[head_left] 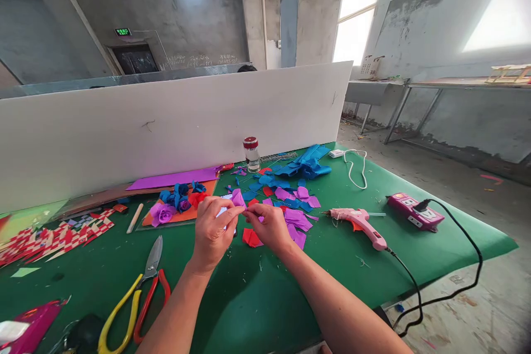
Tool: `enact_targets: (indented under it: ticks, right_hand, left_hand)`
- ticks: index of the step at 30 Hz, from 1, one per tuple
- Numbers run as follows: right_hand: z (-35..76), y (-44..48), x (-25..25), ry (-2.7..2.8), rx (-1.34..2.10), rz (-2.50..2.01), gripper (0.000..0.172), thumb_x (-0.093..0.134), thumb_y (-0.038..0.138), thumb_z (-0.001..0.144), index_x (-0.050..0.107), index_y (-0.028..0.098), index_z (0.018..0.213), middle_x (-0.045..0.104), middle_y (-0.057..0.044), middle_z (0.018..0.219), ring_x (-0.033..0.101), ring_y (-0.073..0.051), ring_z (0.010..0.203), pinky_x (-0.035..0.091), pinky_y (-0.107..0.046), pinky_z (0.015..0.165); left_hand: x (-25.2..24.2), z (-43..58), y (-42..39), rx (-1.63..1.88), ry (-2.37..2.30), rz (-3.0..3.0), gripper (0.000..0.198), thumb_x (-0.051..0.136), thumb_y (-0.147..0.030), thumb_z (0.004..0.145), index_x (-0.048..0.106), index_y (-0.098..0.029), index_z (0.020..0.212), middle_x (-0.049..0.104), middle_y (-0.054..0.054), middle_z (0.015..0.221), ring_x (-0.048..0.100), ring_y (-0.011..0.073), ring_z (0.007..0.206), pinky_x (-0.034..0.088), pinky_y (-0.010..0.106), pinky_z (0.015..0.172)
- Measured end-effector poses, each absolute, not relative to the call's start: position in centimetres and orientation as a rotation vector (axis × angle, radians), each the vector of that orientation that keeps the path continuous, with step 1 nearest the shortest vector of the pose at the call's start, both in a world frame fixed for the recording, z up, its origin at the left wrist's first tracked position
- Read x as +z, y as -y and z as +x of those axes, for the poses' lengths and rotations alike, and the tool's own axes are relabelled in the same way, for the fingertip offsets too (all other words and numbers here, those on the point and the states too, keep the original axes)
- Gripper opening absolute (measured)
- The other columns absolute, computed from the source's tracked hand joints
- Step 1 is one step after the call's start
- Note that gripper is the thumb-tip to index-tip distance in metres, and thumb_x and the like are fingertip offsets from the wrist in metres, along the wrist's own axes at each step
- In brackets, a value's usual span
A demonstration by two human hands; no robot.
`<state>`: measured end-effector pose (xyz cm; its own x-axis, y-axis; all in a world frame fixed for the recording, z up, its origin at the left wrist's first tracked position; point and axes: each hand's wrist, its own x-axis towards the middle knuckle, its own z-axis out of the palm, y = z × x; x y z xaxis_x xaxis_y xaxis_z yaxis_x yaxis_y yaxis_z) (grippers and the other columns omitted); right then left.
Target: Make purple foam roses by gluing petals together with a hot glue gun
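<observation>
Over the middle of the green table, my left hand and my right hand meet with fingertips pinched together. Between them is a small purple crepe-paper petal, pointing up and away from me; its lower end is hidden by my fingers. Partly covered by my left hand lies something with a bright screen, like a phone. Loose purple petals are scattered just beyond my right hand, along with a red paper piece. Finished paper flowers, one a purple rose, sit left of my left hand on an orange sheet.
A pink glue gun lies right, its cord running near a pink power strip. Scissors rest by my left forearm. Blue crepe paper and a red-lidded jar stand before a white panel.
</observation>
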<state>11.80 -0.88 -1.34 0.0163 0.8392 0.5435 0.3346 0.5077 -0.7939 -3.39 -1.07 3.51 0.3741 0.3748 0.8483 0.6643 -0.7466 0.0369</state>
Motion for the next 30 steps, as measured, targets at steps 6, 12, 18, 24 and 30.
enact_targets:
  ticks: [6,12,18,24,30]
  right_hand:
    - [11.84,0.85,-1.36,1.568,0.499,-1.047,0.02,0.056,0.03,0.088,0.071,0.023,0.077,0.07,-0.001,0.067,0.063,-0.016,0.063,0.044,-0.024,0.062]
    - [11.95,0.97,-1.49,1.64,0.347,-1.118,0.021,0.053,0.031,0.091,0.07,0.024,0.081,0.072,-0.004,0.077,0.064,-0.018,0.07,0.043,-0.025,0.065]
    - [12.16,1.2,-1.33,1.751,0.17,-1.199,0.022,0.051,0.029,0.093,0.07,0.022,0.083,0.073,-0.006,0.078,0.065,-0.018,0.07,0.039,-0.024,0.062]
    - [12.11,1.11,-1.42,1.8,0.056,-1.225,0.021,0.052,0.027,0.093,0.069,0.021,0.083,0.072,-0.004,0.077,0.064,-0.016,0.069,0.038,-0.023,0.062]
    - [11.95,1.12,-1.52,1.799,0.054,-1.216,0.019,0.053,0.027,0.093,0.069,0.021,0.083,0.072,-0.004,0.075,0.065,-0.015,0.068,0.038,-0.022,0.061]
  left_hand:
    - [3.55,-3.29,1.13,-1.331,0.937,-2.281,0.013,0.064,-0.018,0.082,0.068,-0.026,0.092,0.066,0.003,0.084,0.056,0.0204,0.083,0.046,0.037,0.079]
    - [3.7,-2.9,1.37,-1.329,1.006,-2.289,0.008,0.064,-0.02,0.082,0.066,-0.024,0.089,0.066,0.004,0.084,0.056,0.0212,0.082,0.045,0.038,0.08]
    - [3.58,-3.08,1.19,-1.279,1.002,-2.274,0.004,0.065,-0.021,0.082,0.067,-0.022,0.085,0.065,0.004,0.082,0.055,0.0209,0.082,0.043,0.038,0.079]
    - [3.59,-2.84,1.21,-1.267,1.064,-2.227,0.002,0.066,-0.022,0.082,0.067,-0.021,0.081,0.065,0.003,0.08,0.055,0.0203,0.081,0.041,0.037,0.078]
    - [3.61,-2.52,1.32,-1.304,1.034,-2.238,0.004,0.065,-0.017,0.082,0.064,-0.02,0.079,0.064,0.003,0.079,0.055,0.0191,0.079,0.042,0.035,0.077]
